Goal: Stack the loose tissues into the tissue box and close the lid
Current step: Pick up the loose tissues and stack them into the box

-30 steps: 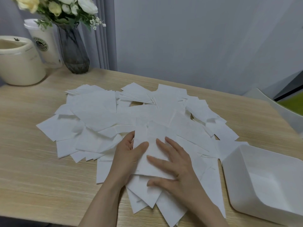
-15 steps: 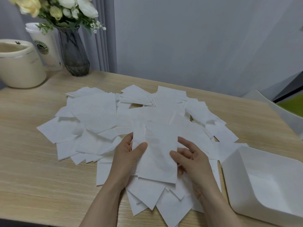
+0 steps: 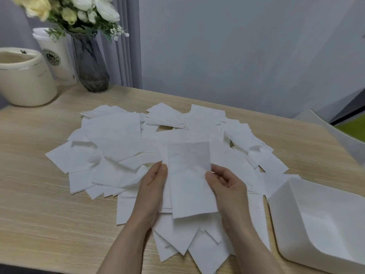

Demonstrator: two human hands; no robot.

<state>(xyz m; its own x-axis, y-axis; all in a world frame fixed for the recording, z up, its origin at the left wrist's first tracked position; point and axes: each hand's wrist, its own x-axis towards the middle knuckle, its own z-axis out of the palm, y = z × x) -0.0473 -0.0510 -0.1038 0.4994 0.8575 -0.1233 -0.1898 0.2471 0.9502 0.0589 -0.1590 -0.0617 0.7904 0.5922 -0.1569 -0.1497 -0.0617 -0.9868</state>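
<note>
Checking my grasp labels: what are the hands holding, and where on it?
Left hand and right hand pinch one white rectangular paper tissue by its long side edges.

This looks like a home or small office room, set up around a light wood-grain table (image 3: 49,204) pushed against a plain grey wall (image 3: 237,56). At the far left stand a dark glass vase (image 3: 89,64) of white and yellow flowers (image 3: 79,10), 1 lidded takeaway cup (image 3: 56,56) and a cream container (image 3: 23,80), with grey curtain folds (image 3: 128,56) behind them. A pale chair back (image 3: 335,133) shows at the far right.
</note>
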